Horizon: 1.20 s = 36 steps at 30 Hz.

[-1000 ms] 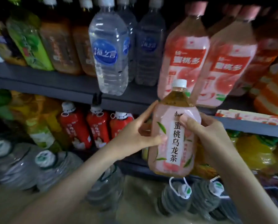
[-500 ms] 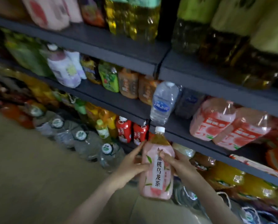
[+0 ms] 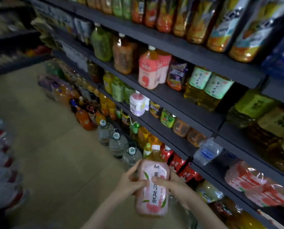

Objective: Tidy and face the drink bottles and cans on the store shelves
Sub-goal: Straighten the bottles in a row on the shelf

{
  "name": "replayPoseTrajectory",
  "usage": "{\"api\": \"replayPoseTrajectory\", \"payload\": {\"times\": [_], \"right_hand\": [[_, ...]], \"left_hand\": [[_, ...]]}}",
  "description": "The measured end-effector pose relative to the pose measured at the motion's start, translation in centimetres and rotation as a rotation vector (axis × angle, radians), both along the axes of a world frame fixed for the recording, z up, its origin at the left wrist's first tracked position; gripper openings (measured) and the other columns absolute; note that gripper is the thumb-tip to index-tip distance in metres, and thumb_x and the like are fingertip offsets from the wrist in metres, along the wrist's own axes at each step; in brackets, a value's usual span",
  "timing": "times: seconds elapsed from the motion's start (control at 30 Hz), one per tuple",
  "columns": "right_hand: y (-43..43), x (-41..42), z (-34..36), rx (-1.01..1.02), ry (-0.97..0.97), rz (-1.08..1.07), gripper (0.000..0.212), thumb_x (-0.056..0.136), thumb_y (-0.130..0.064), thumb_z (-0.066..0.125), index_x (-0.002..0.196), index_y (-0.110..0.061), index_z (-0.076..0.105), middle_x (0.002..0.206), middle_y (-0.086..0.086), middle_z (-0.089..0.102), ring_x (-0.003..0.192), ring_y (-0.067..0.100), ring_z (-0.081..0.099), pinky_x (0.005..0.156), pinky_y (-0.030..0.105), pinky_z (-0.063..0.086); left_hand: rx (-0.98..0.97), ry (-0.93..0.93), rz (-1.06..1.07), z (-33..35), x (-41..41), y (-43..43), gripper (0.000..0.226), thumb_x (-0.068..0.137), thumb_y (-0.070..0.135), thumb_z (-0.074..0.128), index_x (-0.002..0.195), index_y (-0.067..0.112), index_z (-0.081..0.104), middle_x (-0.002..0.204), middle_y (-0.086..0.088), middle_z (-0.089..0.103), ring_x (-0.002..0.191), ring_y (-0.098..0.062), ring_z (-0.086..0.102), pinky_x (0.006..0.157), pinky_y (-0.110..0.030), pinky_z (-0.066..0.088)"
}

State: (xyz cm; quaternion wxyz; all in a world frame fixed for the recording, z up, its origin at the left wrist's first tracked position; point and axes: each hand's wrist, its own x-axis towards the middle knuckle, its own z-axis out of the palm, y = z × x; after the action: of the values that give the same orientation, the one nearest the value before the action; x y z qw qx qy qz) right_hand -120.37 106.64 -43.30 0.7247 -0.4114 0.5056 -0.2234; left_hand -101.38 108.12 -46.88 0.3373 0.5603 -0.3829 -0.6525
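Dark store shelves (image 3: pixel 171 99) — one pink tea bottle (image 3: pixel 152 198), left hand (image 3: pixel 129 180) and right hand (image 3: pixel 171 184) both clamped round it

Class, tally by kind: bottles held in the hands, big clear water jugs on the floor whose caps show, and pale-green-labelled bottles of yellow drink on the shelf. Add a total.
Pink tea bottle, gripped by left hand and right hand: 1
Floor water jugs with caps showing: 3
Pale-green-labelled yellow drink bottles: 2
Total: 6
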Motion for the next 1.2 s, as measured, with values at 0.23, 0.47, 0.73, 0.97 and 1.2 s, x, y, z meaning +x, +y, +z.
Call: {"api": "replayPoseTrajectory", "payload": {"times": [0.23,0.47,0.73,0.97,1.2], "right_hand": [[-4.4,11.3,5.6,-0.037,0.006,0.038,0.040,0.083,-0.008,0.069,0.116,-0.021,0.051,0.095,0.005,0.074,0.085,0.021,0.072,0.067,0.028,0.057],[-10.3,20.7,8.3,-0.065,-0.032,0.041,0.071,0.064,-0.027,0.084,0.126,-0.021,0.049,0.108,0.007,0.072,0.097,0.029,0.069,0.086,0.046,0.055],[-20.1,26.2,8.9,-0.066,0.022,0.159,0.070,0.064,-0.037,0.084,0.124,-0.027,0.049,0.110,-0.001,0.072,0.101,0.022,0.068,0.081,0.041,0.057],[-30.9,33.5,7.7,-0.046,0.132,0.266,0.040,0.078,-0.039,0.074,0.113,-0.025,0.060,0.104,-0.003,0.072,0.095,0.016,0.069,0.073,0.036,0.059],[-38.2,42.2,4.2,0.015,0.049,0.084,0.042,0.083,-0.025,0.073,0.122,-0.017,0.058,0.101,-0.005,0.072,0.087,0.008,0.070,0.065,0.022,0.055]], "left_hand": [[-0.033,-0.016,0.047,6.4,11.0,-3.6,0.075,0.076,-0.010,0.069,0.133,0.031,0.042,0.104,0.003,0.067,0.079,0.001,0.067,0.063,-0.017,0.052],[-0.081,-0.052,0.044,11.6,20.2,-9.2,0.075,0.080,-0.004,0.068,0.136,0.036,0.040,0.108,0.002,0.066,0.089,-0.009,0.066,0.065,-0.018,0.052],[-0.158,-0.075,0.059,11.3,26.6,-17.8,0.084,0.075,-0.006,0.073,0.133,0.043,0.038,0.116,0.001,0.068,0.100,-0.014,0.068,0.080,-0.030,0.056],[-0.187,-0.210,0.084,10.2,33.9,-27.7,0.096,0.069,0.007,0.081,0.142,0.039,0.028,0.128,0.002,0.060,0.109,-0.014,0.064,0.089,-0.040,0.055],[-0.165,-0.463,0.034,7.9,41.3,-36.4,0.096,0.067,0.021,0.081,0.148,0.024,0.030,0.136,0.007,0.051,0.123,-0.009,0.049,0.100,-0.023,0.045]]}}
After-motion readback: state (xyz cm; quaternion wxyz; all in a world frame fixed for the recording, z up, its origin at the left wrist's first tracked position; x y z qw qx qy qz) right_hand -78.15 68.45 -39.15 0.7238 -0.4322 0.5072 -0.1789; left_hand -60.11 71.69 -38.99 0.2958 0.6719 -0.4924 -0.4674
